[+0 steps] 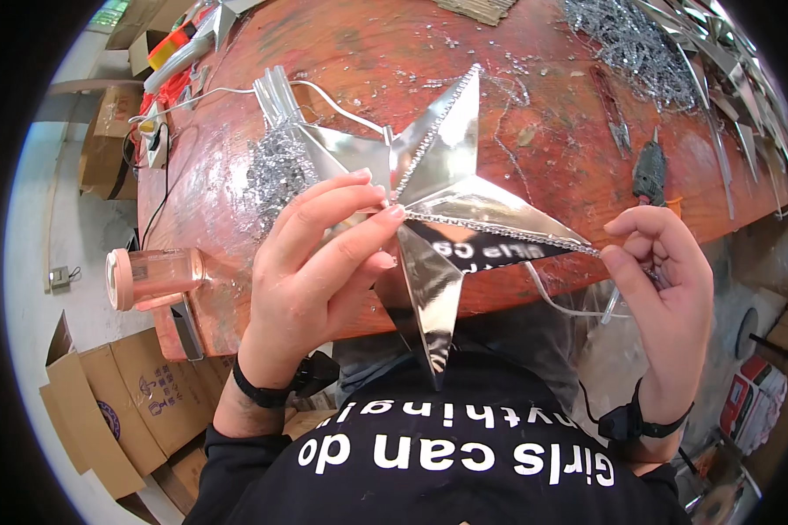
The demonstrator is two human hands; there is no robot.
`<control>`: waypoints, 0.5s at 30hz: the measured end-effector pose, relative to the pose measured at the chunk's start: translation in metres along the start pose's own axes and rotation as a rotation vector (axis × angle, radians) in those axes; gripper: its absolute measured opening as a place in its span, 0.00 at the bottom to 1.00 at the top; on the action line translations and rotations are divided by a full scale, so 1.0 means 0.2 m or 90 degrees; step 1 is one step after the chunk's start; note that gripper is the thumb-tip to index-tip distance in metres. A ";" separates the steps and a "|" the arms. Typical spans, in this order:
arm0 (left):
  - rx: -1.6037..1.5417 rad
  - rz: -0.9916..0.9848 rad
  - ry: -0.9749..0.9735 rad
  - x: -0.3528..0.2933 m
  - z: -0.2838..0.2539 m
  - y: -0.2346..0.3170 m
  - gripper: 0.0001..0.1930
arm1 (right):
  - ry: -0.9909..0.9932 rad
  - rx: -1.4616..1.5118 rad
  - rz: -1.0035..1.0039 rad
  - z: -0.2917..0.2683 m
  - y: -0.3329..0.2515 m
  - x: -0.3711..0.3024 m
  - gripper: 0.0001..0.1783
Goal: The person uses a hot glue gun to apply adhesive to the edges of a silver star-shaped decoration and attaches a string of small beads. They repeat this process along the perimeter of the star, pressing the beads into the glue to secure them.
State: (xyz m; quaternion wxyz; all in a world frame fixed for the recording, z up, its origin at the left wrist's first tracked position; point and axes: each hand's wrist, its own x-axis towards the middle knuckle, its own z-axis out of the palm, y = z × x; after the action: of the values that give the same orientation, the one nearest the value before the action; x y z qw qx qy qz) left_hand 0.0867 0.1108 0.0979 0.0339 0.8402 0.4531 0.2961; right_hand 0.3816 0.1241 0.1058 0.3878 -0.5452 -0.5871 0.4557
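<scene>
**Star spanned by two hands – bead strip runs from left fingertips to right thumb**

At the left, a pinkish see-through jar (159, 278) with a lid is noted near the edge of the red, paint-worn table (223, 319). Beyond it, smooth clear rods (277, 94) and a crinkled silver tangle (280, 166) are found.

The left hand (311, 249) is laid at the centre of the star (446, 179), fingers slightly parted, tips resting on the metallic surface; whether anything is pinched beneath them cannot be told. The star is situated between the hands at the table's near edge, its lower point extended past that edge in view. Sharp folded ridges and a mirror finish, silver to pale gold, are observed; dark reflections are carried on the lower facets.

The bead strip (499, 230), knobbly and glittering, is set along the right-hand ridge, its long axis directed rightward and slightly toward the wearer. Its inner end is nearer the left hand; its outer end is met by the thumb of the right hand (661, 267). There, thumb and forefinger are held close, a small gap showing; a firm pinch cannot be confirmed. A second beaded line (438, 122) is seen on the upper point.

Farther right, a dark glue gun (649, 175) with a pointed nozzle and thin, shiny metallic pieces (744, 131) are recorded.
</scene>
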 end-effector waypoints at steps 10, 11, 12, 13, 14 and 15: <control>-0.015 0.003 0.035 -0.02 0.04 -0.02 0.12 | -0.035 0.013 0.021 0.00 0.07 0.04 0.08; -0.015 0.004 0.037 -0.02 0.04 -0.02 0.12 | -0.036 0.018 0.019 0.00 0.08 0.04 0.08; -0.013 0.003 0.037 -0.02 0.04 -0.02 0.12 | -0.037 0.023 0.016 0.00 0.09 0.05 0.08; -0.011 0.003 0.038 -0.02 0.04 -0.02 0.12 | -0.039 0.028 0.013 0.00 0.10 0.05 0.08; -0.009 0.003 0.038 -0.02 0.04 -0.02 0.12 | -0.040 0.024 0.016 0.00 0.10 0.05 0.08; -0.009 0.003 0.041 -0.02 0.04 -0.02 0.12 | -0.041 0.019 0.018 0.00 0.10 0.05 0.08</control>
State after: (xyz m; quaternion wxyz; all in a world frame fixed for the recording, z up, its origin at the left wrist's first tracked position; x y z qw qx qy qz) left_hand 0.0870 0.1111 0.0876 0.0243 0.8312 0.4497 0.3258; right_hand 0.3864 0.1344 0.0869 0.3703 -0.5326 -0.5845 0.4874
